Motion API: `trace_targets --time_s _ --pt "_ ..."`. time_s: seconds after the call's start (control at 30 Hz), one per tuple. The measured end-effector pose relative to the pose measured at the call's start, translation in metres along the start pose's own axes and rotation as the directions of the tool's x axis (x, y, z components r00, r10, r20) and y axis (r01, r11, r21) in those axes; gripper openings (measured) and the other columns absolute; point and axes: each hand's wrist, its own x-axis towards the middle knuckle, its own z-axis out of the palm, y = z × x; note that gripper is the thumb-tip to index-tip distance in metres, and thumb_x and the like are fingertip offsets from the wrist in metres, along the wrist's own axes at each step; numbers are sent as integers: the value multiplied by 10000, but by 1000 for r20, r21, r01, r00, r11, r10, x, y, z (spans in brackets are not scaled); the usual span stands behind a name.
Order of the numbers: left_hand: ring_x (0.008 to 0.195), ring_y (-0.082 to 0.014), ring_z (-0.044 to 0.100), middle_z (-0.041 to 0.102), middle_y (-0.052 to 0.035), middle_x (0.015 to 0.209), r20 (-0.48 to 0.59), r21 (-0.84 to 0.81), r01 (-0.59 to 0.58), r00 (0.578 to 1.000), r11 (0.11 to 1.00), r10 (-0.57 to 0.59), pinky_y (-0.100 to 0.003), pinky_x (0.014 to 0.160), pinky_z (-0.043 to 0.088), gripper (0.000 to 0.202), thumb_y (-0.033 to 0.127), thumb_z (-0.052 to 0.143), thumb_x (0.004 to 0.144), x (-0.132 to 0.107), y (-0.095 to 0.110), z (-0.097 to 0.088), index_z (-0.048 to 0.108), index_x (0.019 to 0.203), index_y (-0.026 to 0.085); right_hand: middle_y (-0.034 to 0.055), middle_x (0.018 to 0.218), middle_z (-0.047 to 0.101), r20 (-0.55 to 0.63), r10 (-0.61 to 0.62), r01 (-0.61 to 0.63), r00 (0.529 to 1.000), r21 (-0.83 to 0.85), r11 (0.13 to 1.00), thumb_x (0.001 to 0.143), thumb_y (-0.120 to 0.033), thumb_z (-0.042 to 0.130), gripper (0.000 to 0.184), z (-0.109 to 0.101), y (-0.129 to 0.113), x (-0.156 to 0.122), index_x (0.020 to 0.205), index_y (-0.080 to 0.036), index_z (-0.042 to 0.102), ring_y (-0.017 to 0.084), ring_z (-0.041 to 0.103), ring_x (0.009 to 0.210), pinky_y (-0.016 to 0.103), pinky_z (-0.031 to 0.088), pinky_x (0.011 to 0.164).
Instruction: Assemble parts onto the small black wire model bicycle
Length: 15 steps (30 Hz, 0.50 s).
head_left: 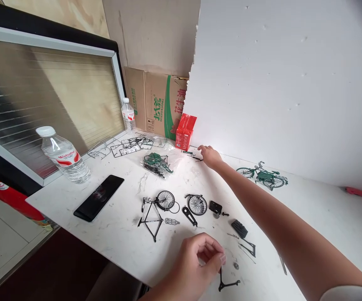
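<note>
My left hand (203,258) is closed in a pinch near the table's front edge, its fingertips on a thin black forked model bicycle part (223,285). Stretched out to the back, my right hand (210,156) has its fingers partly extended beside small dark slender pieces (193,156) near the red box (186,132). Between the hands lie a black miniature bicycle frame with front wheel (152,219), a rear wheel (197,205), a chain cover (189,216) and a grey grille-like rack (172,221). Right of them are a black ridged block (239,228) and a small round disc (236,265).
A finished green miniature bicycle (264,175) stands at the right by the white foam board (277,75). At the back are a plastic bag of green parts (157,163), black sprue frames (130,146) and a carton (155,100). Left are a phone (99,197) and a water bottle (63,156).
</note>
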Motion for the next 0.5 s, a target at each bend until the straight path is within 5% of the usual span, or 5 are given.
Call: trace_targets --time_s 0.2,0.5 --pt "834 -185 709 764 -93 936 -27 12 18 999 1000 -18 -298 766 546 240 377 760 905 -2 1 -1 733 1003 159 121 1256 737 55 41 -41 998 3 999 1009 -128 496 433 6 0 12 1419 -215 603 238 668 1083 311 476 788" --pt "834 -187 712 759 -93 935 -16 15 34 999 999 -34 -317 788 564 219 347 756 914 -7 3 -2 733 1011 153 118 1230 735 105 32 -24 994 -78 997 1040 -301 554 255 8 -6 33 1179 -233 757 239 671 1040 294 423 734"
